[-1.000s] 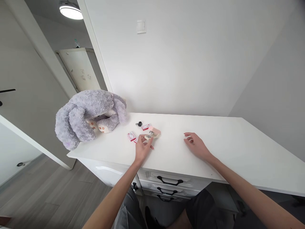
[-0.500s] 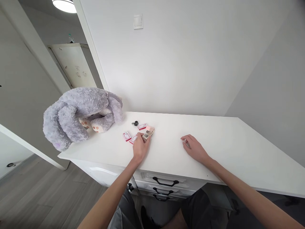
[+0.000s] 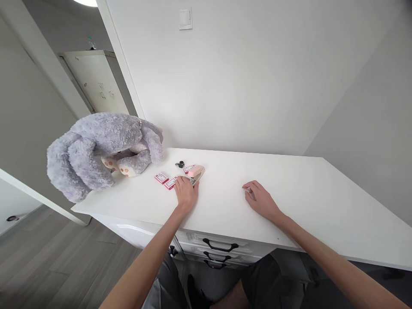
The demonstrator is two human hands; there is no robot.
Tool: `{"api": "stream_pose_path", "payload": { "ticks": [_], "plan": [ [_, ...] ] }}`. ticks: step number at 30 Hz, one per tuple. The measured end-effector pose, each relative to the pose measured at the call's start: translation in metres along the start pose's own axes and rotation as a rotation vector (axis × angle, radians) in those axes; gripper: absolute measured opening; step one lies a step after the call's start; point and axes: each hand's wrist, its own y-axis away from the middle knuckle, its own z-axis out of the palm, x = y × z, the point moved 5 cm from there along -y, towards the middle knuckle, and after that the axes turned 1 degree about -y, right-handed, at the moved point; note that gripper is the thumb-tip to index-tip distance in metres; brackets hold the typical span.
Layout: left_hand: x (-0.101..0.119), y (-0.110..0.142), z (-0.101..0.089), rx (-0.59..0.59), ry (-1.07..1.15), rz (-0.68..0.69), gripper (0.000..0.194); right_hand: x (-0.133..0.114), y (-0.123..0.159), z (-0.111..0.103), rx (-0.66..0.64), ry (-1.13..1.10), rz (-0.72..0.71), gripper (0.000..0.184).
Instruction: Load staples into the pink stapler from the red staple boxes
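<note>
My left hand (image 3: pixel 186 192) rests on the white tabletop (image 3: pixel 222 197), fingers spread, at the near end of a pink stapler (image 3: pixel 196 171). The stapler lies pink side up, its near end partly hidden by the hand. Under or beside the fingertips is a small red-and-white box (image 3: pixel 170 183). A second such box (image 3: pixel 161 178) lies just left of it, and a third box (image 3: pixel 189 168) sits behind, close to the stapler. My right hand (image 3: pixel 261 199) lies on the tabletop farther right, fingers loosely curled and thumb apart, with nothing in it.
A large grey-purple plush toy (image 3: pixel 109 133) slumps over the left end of the tabletop. A small black-and-metal object (image 3: pixel 180 164) lies behind the boxes. Drawers with black handles (image 3: pixel 220 246) are below the front edge; a wall (image 3: pixel 241 86) stands behind.
The stapler has turned from showing its metal underside to pink side up on the tabletop. My left hand's fingers have spread, and the two nearer boxes have shifted left. My right hand stays put.
</note>
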Motion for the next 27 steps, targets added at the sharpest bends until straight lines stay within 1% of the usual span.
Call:
{"api": "stream_pose_path", "payload": {
  "ticks": [2,4,6,7,8,10,12,15,18,23,27],
  "plan": [
    [0.003,0.003,-0.004,0.031,0.05,0.024,0.041,0.0,0.0,0.0,-0.003,0.002,0.002,0.019],
    [0.008,0.008,-0.013,0.115,0.108,0.075,0.055,0.0,-0.001,0.0,-0.004,0.003,0.005,0.019],
    [0.016,0.014,-0.024,0.21,0.132,0.164,0.066,0.0,-0.001,0.0,-0.005,-0.001,0.008,0.019],
    [0.022,0.018,-0.029,0.235,0.124,0.226,0.066,-0.001,-0.001,0.0,-0.006,-0.003,0.01,0.019],
    [0.027,0.021,-0.032,0.236,0.104,0.298,0.064,-0.001,0.0,0.0,-0.007,-0.005,0.012,0.018],
    [0.037,0.025,-0.034,0.187,0.045,0.431,0.058,-0.001,0.0,-0.001,-0.009,-0.006,0.016,0.018],
    [0.042,0.027,-0.032,0.128,-0.007,0.484,0.055,-0.002,0.0,-0.001,-0.011,-0.007,0.02,0.018],
    [0.041,0.024,-0.028,0.081,-0.036,0.446,0.055,-0.002,0.0,-0.001,-0.011,-0.01,0.021,0.019],
    [0.039,0.022,-0.026,0.062,-0.027,0.416,0.06,-0.003,-0.001,-0.001,-0.009,-0.006,0.011,0.02],
    [0.036,0.017,-0.026,0.068,-0.021,0.35,0.066,-0.003,0.0,-0.001,-0.007,0.01,0.005,0.02],
    [0.035,0.013,-0.023,0.077,-0.029,0.334,0.066,-0.004,0.0,0.0,-0.016,0.017,0.011,0.02]
  ]
}}
